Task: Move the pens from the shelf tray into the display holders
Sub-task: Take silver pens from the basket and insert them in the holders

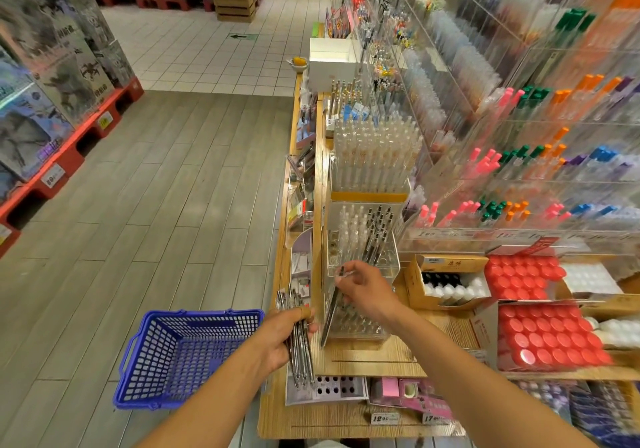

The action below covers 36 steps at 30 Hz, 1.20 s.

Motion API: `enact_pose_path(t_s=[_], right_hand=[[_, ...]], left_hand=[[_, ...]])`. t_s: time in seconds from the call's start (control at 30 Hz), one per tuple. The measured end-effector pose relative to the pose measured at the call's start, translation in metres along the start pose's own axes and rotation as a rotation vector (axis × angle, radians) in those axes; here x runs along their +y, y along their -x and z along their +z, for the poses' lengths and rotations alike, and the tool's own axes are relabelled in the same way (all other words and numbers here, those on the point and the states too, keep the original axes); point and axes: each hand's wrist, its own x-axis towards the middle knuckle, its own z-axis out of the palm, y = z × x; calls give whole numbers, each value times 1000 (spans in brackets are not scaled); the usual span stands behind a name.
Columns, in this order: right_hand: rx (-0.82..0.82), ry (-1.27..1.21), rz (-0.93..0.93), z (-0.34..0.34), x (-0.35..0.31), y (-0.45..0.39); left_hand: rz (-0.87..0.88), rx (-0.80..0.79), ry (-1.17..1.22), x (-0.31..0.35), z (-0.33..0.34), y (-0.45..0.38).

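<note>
Right now your left hand (281, 336) is curled round a bundle of pens (300, 343), gripping them near the middle so their tips point down toward the lower shelf edge and their tops stick up past your fingers. Your right hand (367, 293) pinches a single pen (331, 310) near its top end between thumb and fingertips; that pen hangs slanted, its lower tip down in front of the clear display holder (356, 323) standing on the wooden shelf (374, 357). You can see rows of small holes across that near holder. Just behind it a taller clear holder (363, 236) already carries clear-bodied pens on its left and dark pens (379, 232) on its right, all standing upright. Further back, a block of white-capped pens (374, 149) stands above a yellow-edged base. To your right, two trays of red-capped bottles (543, 336) sit on the shelf, with an open cardboard box of black- and white-capped bottles (446, 284) beside the farther tray. On the floor to your left a blue shopping basket (183, 354) rests just beside your left forearm. Whether a shelf tray lies below your hands, you cannot tell from this view.
</note>
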Motion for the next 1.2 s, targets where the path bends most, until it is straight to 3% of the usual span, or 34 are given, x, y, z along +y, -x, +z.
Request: enact_pose_path(t_s=[0.2, 0.4, 1.2], right_hand=[[73, 449, -329, -8, 10, -4], [29, 704, -387, 0, 31, -10], [1, 878, -510, 11, 22, -18]], left_hand=[[-33, 46, 49, -2, -7, -3], [-30, 35, 69, -2, -9, -4], [-45, -30, 53, -2, -11, -7]])
